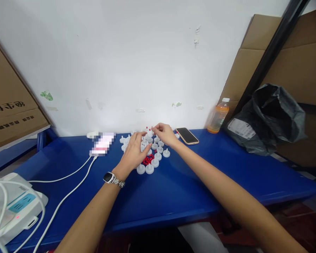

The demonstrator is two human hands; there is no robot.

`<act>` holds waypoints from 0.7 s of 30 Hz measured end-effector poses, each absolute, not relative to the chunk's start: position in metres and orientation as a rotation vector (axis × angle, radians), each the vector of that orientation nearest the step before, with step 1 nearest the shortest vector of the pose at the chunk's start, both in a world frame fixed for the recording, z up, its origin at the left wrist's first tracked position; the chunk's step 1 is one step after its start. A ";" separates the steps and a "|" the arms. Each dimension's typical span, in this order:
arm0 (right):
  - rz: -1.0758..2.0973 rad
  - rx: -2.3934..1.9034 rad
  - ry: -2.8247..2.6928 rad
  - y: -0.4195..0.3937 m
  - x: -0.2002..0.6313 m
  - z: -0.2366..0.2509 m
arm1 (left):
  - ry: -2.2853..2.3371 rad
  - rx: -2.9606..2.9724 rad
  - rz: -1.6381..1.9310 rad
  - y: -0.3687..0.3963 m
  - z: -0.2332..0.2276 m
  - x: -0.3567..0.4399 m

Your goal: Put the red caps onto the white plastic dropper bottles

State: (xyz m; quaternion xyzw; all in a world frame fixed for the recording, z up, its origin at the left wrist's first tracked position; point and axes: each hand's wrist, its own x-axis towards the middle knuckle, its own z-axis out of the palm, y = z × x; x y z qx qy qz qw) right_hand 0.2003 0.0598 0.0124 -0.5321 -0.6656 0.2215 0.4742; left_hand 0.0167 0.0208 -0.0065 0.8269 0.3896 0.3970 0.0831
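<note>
A cluster of white plastic nozzle caps, round-based with a thin upright spout, stands on the blue table. Small red tips lie in a loose pile among them. A few nozzle caps at the back, by the wall, carry red tips on their spouts. My left hand hovers over the left side of the cluster, thumb and fingers apart, covering some caps. At the back of the cluster my right hand pinches with thumb and forefinger. A red speck shows close by its fingertips, but what they hold is too small to tell.
A phone lies right of the caps, and an orange drink bottle stands beside a grey plastic bag. Leftward are a blurred-out lit device, white cables and a white power unit. A white wall rises behind.
</note>
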 end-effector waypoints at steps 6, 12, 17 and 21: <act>0.696 -1.164 -1.536 0.015 0.187 -0.001 | 1.040 2.481 1.236 0.009 -0.001 0.030; 0.778 -1.160 -1.518 0.014 0.189 -0.005 | 0.844 2.563 1.229 0.001 0.008 0.024; 0.667 -1.141 -1.497 0.007 0.184 0.001 | 0.873 2.245 1.271 0.006 0.005 0.027; 0.493 -1.176 -1.532 -0.003 0.174 0.008 | 0.792 1.923 1.297 0.007 0.004 0.035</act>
